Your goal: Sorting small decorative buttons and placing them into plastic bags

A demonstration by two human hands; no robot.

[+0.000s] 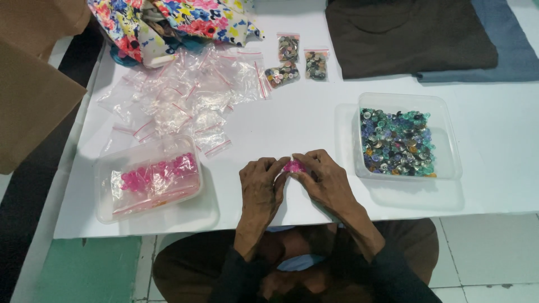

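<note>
My left hand (pixel 261 182) and my right hand (pixel 323 177) meet at the near edge of the white table (pixel 303 118). Between the fingertips of both hands is a small clear bag of pink buttons (pixel 293 166), mostly covered by my fingers. To the left stands a clear plastic tub (pixel 147 178) holding filled bags of pink buttons. On the right, a square clear tub (pixel 401 136) holds loose buttons in blue, green and mixed colours.
A heap of empty small zip bags (pixel 179 98) lies at the back left. Three bags of dark mixed buttons (pixel 295 62) lie behind the middle. Floral cloth (pixel 168 22), folded dark brown cloth (pixel 407 33) and blue cloth (pixel 505 50) sit along the far edge.
</note>
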